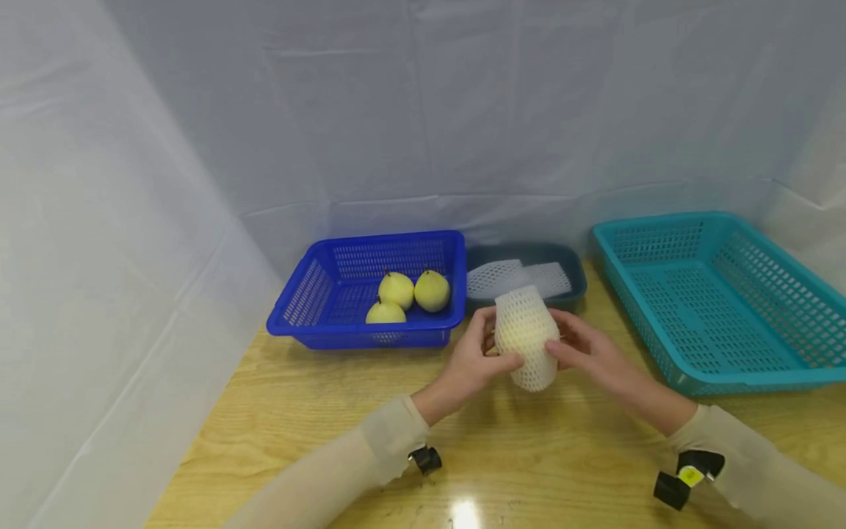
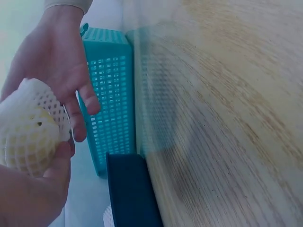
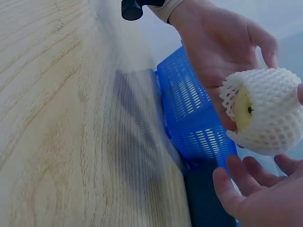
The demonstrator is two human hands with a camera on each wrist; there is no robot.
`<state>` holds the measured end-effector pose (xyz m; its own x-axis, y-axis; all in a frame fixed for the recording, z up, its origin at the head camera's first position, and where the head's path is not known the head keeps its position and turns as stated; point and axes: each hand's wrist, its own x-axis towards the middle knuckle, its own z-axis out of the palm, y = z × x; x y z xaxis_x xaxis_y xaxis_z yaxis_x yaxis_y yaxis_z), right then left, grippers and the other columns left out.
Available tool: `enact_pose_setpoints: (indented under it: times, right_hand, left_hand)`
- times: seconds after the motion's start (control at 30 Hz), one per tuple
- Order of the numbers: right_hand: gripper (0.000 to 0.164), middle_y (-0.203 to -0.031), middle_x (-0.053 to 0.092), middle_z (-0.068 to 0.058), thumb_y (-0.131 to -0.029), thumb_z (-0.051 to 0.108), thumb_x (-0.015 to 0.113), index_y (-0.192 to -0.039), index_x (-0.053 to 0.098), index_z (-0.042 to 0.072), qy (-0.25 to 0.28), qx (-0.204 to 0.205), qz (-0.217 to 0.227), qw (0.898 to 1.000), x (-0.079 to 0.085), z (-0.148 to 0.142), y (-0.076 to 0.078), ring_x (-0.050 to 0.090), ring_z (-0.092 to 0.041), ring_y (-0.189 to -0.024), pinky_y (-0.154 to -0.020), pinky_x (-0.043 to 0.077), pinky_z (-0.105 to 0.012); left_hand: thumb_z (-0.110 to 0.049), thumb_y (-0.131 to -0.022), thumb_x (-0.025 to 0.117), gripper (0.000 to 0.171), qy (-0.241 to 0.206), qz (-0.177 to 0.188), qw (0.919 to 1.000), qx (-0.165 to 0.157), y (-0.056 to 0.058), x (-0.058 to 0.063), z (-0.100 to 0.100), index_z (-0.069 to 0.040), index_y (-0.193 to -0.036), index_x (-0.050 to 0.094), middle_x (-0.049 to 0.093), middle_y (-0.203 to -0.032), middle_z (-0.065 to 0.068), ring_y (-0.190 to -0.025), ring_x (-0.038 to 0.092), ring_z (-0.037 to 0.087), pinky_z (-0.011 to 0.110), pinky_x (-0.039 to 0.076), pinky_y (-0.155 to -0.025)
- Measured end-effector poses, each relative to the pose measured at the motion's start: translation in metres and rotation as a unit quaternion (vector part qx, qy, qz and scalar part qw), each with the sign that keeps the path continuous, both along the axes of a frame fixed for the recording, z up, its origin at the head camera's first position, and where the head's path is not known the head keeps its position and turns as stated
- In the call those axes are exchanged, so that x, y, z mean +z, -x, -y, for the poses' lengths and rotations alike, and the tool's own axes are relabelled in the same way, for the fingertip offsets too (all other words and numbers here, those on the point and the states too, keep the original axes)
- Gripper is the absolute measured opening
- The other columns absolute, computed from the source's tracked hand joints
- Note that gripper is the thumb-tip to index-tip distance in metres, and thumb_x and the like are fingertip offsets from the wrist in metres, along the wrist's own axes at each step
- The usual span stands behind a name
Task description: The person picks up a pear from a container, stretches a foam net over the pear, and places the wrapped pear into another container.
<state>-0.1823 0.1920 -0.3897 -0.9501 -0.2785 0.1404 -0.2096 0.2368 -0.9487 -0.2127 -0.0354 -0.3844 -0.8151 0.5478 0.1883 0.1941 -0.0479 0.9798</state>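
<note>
Between both hands is a pale yellow pear (image 1: 527, 332) inside a white foam net sleeve (image 3: 273, 112). My left hand (image 1: 471, 361) holds it from the left, thumb on the front of the netting. From the other side my right hand (image 1: 600, 358) touches the net with its thumb; its fingers are partly hidden behind the fruit. In the right wrist view the dark blossom end of the pear shows through the sleeve's open end. The left wrist view also shows the netted pear, with the left thumb against it.
A blue basket (image 1: 366, 330) at the left contains three bare pears (image 1: 432, 292). Behind the hands, a dark teal tray (image 1: 576, 275) bears flat foam nets (image 1: 494, 278). To the right stands a turquoise basket (image 1: 714, 316). All rest on a wooden table (image 1: 522, 455) beside white sheeting.
</note>
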Motion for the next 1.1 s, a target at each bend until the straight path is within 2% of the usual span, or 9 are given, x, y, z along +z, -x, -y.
enact_pose_setpoints:
  times: [0.13, 0.23, 0.37, 0.47, 0.6, 0.8, 1.1]
  right_hand:
    - [0.064, -0.148, 0.043, -0.029, -0.105, 0.022, 0.053, -0.158, 0.022, 0.001, 0.009, 0.028, 0.019, 0.999, 0.001, -0.001, -0.002, 0.053, -0.033, -0.127, -0.092, 0.054, -0.034]
    - [0.066, -0.15, 0.04, -0.028, -0.105, 0.023, 0.053, -0.159, 0.019, 0.003, 0.016, 0.038, 0.026, 0.999, 0.002, 0.0, -0.004, 0.047, -0.041, -0.132, -0.097, 0.052, -0.037]
    - [0.067, -0.152, 0.039, -0.026, -0.104, 0.022, 0.055, -0.159, 0.02, 0.005, 0.017, 0.016, 0.026, 0.999, 0.003, 0.0, -0.005, 0.045, -0.042, -0.134, -0.101, 0.049, -0.042]
    - [0.069, -0.152, 0.039, -0.025, -0.102, 0.023, 0.058, -0.159, 0.022, 0.005, 0.011, -0.006, 0.023, 1.0, 0.004, 0.001, -0.006, 0.045, -0.042, -0.134, -0.101, 0.049, -0.043]
    - [0.072, -0.149, 0.043, -0.025, -0.099, 0.022, 0.065, -0.157, 0.026, 0.004, -0.007, -0.013, 0.009, 1.0, 0.006, 0.003, -0.007, 0.046, -0.043, -0.134, -0.097, 0.051, -0.039]
    - [0.067, -0.137, 0.053, -0.023, -0.095, 0.02, 0.07, -0.151, 0.037, 0.002, -0.043, -0.024, -0.029, 0.998, 0.005, 0.005, -0.01, 0.051, -0.039, -0.125, -0.089, 0.054, -0.038]
    - [0.077, -0.138, 0.047, -0.028, -0.095, 0.017, 0.069, -0.156, 0.024, 0.003, -0.001, -0.012, 0.0, 1.0, 0.011, 0.007, -0.015, 0.055, -0.036, -0.116, -0.084, 0.056, -0.03]
  left_hand:
    - [-0.013, -0.089, 0.067, 0.068, 0.007, -0.021, 0.9997, -0.01, 0.001, -0.001, 0.0, -0.004, -0.147, 0.033, 0.046, -0.147, 0.021, -0.128, 0.051, 0.029, 0.034, 0.051, -0.098]
    - [-0.016, -0.089, 0.066, 0.068, 0.028, -0.039, 0.9989, -0.004, 0.001, -0.002, -0.001, -0.007, -0.15, 0.037, 0.04, -0.146, 0.018, -0.131, 0.05, 0.03, 0.033, 0.052, -0.096]
    - [-0.019, -0.094, 0.066, 0.065, 0.061, -0.069, 0.9956, 0.014, -0.001, -0.002, -0.003, -0.01, -0.152, 0.039, 0.04, -0.135, 0.017, -0.124, 0.053, 0.032, 0.031, 0.054, -0.092]
    - [-0.018, -0.094, 0.07, 0.067, 0.077, -0.078, 0.9938, 0.018, -0.004, -0.002, -0.006, -0.012, -0.153, 0.039, 0.044, -0.13, 0.014, -0.115, 0.055, 0.026, 0.032, 0.056, -0.089]
    - [-0.019, -0.087, 0.079, 0.078, 0.082, -0.068, 0.994, 0.025, -0.008, -0.001, -0.011, -0.016, -0.154, 0.038, 0.046, -0.134, 0.008, -0.111, 0.055, 0.014, 0.029, 0.057, -0.087]
    - [-0.017, -0.084, 0.081, 0.083, 0.079, -0.05, 0.9953, 0.026, -0.011, -0.001, -0.015, -0.014, -0.153, 0.036, 0.051, -0.139, 0.007, -0.113, 0.058, 0.014, 0.026, 0.057, -0.086]
    - [-0.013, -0.086, 0.077, 0.08, 0.056, -0.029, 0.998, 0.006, -0.009, -0.004, -0.02, -0.013, -0.152, 0.033, 0.049, -0.138, 0.007, -0.114, 0.057, 0.013, 0.027, 0.057, -0.088]
